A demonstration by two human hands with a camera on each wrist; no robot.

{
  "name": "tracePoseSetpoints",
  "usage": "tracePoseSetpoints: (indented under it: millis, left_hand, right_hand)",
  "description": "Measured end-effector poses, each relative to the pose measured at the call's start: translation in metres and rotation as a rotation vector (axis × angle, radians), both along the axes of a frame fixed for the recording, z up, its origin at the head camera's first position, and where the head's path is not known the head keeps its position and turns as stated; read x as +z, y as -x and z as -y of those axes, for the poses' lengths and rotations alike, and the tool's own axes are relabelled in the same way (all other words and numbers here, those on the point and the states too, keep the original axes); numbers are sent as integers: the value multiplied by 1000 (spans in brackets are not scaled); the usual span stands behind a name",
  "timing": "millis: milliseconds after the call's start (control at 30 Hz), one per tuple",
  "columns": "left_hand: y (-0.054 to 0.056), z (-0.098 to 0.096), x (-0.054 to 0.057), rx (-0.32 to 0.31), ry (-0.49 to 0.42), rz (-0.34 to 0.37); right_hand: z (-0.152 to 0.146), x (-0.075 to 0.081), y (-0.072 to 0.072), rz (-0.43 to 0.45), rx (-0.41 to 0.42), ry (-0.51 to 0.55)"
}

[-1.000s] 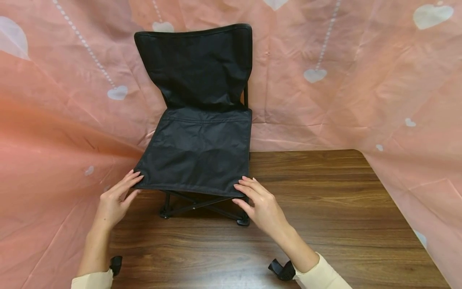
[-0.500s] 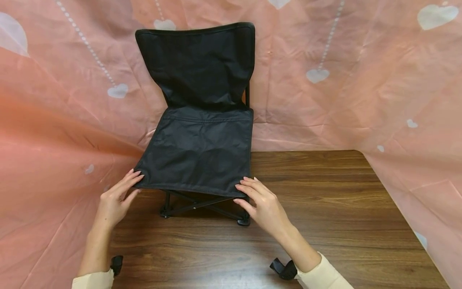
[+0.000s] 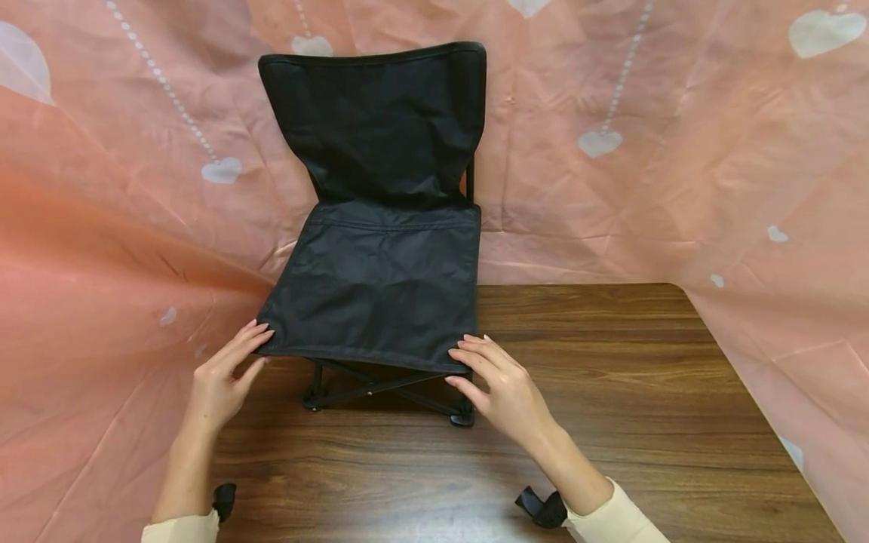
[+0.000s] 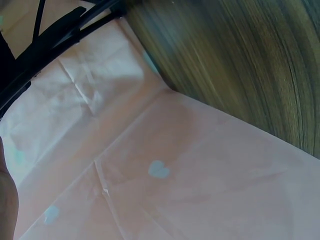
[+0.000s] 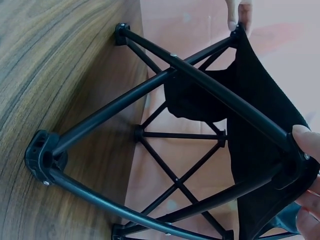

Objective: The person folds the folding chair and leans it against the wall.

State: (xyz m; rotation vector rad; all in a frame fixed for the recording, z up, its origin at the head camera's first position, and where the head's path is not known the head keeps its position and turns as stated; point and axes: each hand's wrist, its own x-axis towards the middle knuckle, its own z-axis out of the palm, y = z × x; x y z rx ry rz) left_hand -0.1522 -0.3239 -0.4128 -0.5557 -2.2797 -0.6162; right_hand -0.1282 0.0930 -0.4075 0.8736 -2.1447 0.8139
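A black folding chair (image 3: 380, 286) with a fabric seat and backrest stands unfolded in the head view. My left hand (image 3: 220, 381) pinches the seat's front left corner, fingers on top and thumb below. At the front right corner, my right hand (image 3: 505, 392) holds the fabric the same way. The right wrist view looks under the seat at the crossed black tubes (image 5: 172, 75) of the frame. There, the right hand (image 5: 309, 145) grips the near corner joint, while the left hand (image 5: 240, 12) is at the far corner. Only a sliver of the left hand (image 4: 7, 205) enters its own wrist view.
The chair's feet (image 3: 462, 417) rest on a brown wood-grain tabletop (image 3: 611, 392) with a rounded far right corner. Pink cloth (image 3: 577, 211) printed with white hearts hangs behind and on both sides, close to the chair's left side.
In the head view, the chair and both hands sit slightly farther right than before, with the background shifting a little too. Both hands keep the same hold on the seat corners.
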Motion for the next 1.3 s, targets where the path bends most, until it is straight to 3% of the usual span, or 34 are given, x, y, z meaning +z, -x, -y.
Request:
tracePoseSetpoints:
  millis: [300,600,900,1300]
  left_hand:
    - [-3,-6,-6,-46,-45,-76]
    - [-3,-9,-9,-84,-47,-100]
    - [-4,-14,-4,-130,-29,-139]
    - [-7,-22,-6,-161,-15,-168]
  right_hand:
    - [-6,-4,-2,17,14,27]
    - [-14,-8,0,27,28,27]
    - [-23,-12,10,-25,133,105]
    - [-33,-12,16,-50,192,148]
